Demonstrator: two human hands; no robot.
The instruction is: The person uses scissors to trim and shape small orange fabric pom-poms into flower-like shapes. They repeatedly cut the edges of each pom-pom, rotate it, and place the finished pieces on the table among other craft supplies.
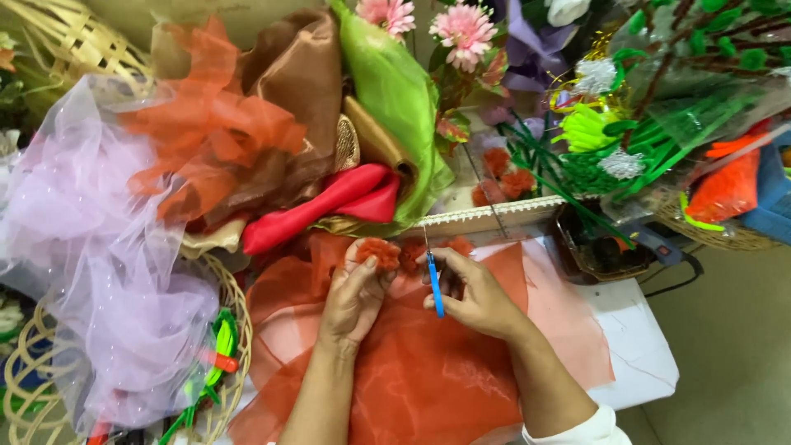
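Left hand (356,295) pinches a fuzzy orange pom-pom flower (378,252) at the far edge of the sheer orange organza sheet (428,371) spread on the white table (638,346). Right hand (471,295) grips a blue-handled tool (434,284), its thin tip hard to make out. More orange flowers (458,245) sit half-hidden behind the fingers.

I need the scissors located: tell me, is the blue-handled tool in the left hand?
No. The blue-handled tool is in the right hand; the left hand pinches a fuzzy orange flower over the orange mesh fabric.
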